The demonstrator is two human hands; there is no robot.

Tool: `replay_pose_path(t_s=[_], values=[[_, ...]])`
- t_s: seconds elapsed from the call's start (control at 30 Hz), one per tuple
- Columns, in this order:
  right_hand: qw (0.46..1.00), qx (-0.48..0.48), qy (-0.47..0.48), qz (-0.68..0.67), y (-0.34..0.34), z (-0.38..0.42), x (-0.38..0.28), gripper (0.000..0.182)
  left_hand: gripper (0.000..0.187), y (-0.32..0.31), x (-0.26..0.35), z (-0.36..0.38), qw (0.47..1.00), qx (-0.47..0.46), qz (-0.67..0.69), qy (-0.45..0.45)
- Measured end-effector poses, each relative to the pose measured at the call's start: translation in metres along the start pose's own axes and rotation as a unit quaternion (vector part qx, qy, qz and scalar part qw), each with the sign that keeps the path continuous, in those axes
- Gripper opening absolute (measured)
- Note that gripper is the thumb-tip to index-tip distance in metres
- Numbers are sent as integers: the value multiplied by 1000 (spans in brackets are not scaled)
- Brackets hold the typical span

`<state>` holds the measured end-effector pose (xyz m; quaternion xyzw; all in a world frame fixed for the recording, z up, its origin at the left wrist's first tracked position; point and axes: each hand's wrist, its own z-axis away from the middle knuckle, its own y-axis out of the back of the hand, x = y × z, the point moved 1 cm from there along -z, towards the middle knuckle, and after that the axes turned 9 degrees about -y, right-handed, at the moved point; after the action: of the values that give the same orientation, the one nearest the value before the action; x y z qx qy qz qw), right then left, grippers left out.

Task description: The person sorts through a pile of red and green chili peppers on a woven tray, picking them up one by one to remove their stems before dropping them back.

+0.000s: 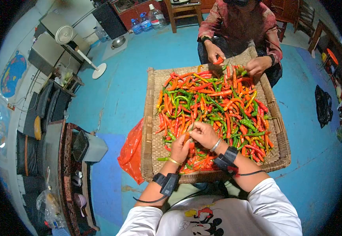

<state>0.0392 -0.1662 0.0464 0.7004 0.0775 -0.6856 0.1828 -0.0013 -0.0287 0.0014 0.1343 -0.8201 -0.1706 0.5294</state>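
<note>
Head view. Left hand point(180, 148) and right hand point(205, 134) meet over the near edge of a woven tray point(150, 118), fingers of both pinched together on one orange chilli point(187, 136) held just above the heap of red, orange and green chillies point(214, 106) filling the tray. Across the tray, another person's hands point(215, 53) work at the far edge, one holding a red chilli point(218, 60). An orange bag point(131, 153) lies beside the tray on the blue floor point(120, 90)
</note>
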Motion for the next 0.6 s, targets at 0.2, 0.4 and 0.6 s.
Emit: replay_pose_path(t_s=[0.2,0.4,0.6], values=[[962,-101,-129,-217,2,-10,22,11,20,3,15,-5,985,-11,105,135],[990,-70,-79,-92,4,-10,20,16,20,1,-6,-1,998,31,-35,41],[969,-44,-183,-161,6,-11,24,20,22,-1,7,-3,998,-23,-16,63]])
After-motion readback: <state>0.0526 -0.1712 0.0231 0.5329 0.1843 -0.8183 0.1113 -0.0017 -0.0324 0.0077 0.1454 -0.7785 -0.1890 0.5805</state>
